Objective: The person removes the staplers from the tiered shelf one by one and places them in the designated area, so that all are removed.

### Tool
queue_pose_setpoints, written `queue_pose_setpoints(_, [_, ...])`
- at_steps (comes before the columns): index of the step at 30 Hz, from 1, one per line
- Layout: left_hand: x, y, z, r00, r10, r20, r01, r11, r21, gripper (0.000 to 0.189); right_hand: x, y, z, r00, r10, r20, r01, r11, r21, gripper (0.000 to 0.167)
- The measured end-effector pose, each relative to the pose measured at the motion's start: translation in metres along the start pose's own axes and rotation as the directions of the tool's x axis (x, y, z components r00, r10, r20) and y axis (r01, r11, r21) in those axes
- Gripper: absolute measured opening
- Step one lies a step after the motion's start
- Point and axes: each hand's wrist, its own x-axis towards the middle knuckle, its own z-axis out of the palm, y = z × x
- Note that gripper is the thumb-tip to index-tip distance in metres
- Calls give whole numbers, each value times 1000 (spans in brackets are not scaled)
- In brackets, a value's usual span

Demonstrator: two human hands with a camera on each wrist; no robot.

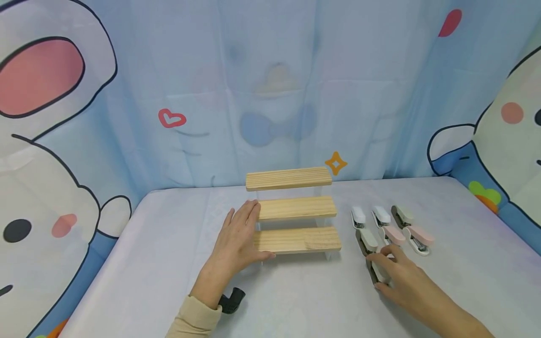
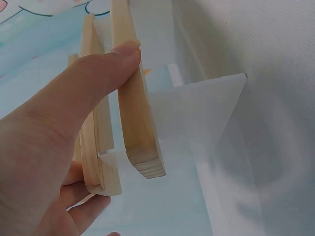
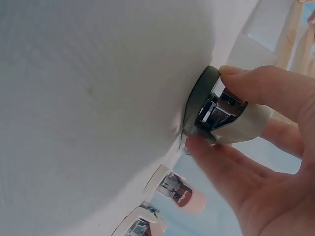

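Note:
A three-tier display stand (image 1: 296,208) with wooden boards and clear supports stands mid-table. My left hand (image 1: 236,239) grips its left end; in the left wrist view the thumb (image 2: 98,69) lies on the front board (image 2: 135,118), other fingers behind the boards. On the right, my right hand (image 1: 407,279) pinches a grey-green stapler (image 3: 246,124) between thumb and fingers, its base close to the tablecloth. Just beyond it lie another grey-green stapler (image 1: 367,239) and a white stapler (image 1: 359,217). Beside them is a pink stapler (image 1: 393,234), partly behind the right hand.
Farther right are a second white stapler (image 1: 382,216), a pale green stapler (image 1: 403,215) and another pink stapler (image 1: 418,236). A black strap-like object (image 1: 232,300) shows by the left wrist. A printed blue curtain (image 1: 203,94) hangs behind the table (image 1: 177,220).

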Motion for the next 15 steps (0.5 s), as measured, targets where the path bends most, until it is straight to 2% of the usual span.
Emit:
queue_pose_setpoints(4, [-1,0,-1,999,-13,30,13,1000,-18,118,2,-2,-3,997,58,50,-56,998,-43,57])
queue_pose_setpoints(7, [-2,-1,-2,998,-18,61,22,998,-61,117,2,-2,-7,996,75,52,-72,996,-58,57])
queue_pose_setpoints(12, [-2,-2,-6,994,-13,106,30,986,-162,109,3,-3,-21,998,61,-31,-62,997,-45,54])
queue_pose_setpoints(15, [-2,-3,-12,996,-13,88,30,979,-203,101,5,-7,-31,992,13,-123,-14,1000,-10,48])
